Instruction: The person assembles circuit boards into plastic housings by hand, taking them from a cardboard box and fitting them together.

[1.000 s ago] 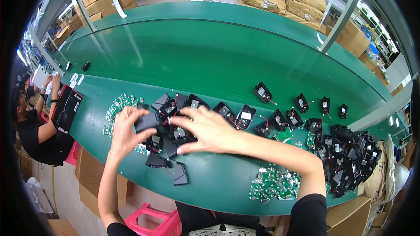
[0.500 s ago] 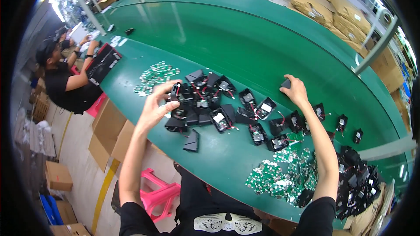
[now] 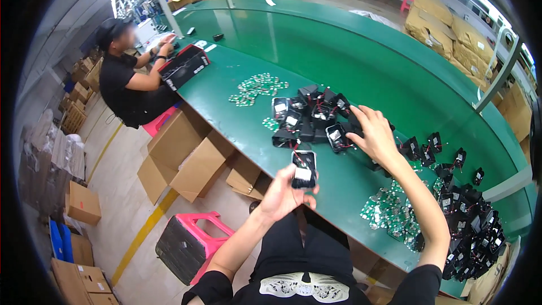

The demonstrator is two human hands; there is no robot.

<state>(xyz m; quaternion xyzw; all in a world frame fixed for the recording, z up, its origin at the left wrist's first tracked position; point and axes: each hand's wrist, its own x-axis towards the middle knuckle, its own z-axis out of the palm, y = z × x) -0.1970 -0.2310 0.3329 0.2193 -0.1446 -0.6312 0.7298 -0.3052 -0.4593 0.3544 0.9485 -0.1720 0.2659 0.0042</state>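
Note:
At the table's front edge my left hand holds an open black plastic housing, its hollow side up, with a white-labelled part and red wires inside. Over the right side of a cluster of similar black housings, my right hand has thumb and fingers closed around a dark housing, partly hidden by the fingers. Some housings in the cluster lie hollow side up with wires showing; others are turned over. Small green circuit boards are spread just beyond the cluster, to the left.
More circuit boards and a big heap of black housings lie at the right. A green belt runs behind the table. A co-worker sits far left by a black box. A pink-legged stool stands at lower left.
My left hand has come down and nearer to me, its housing now showing the hollow side. My right hand has moved from over the belt to the cluster. The view has shifted left.

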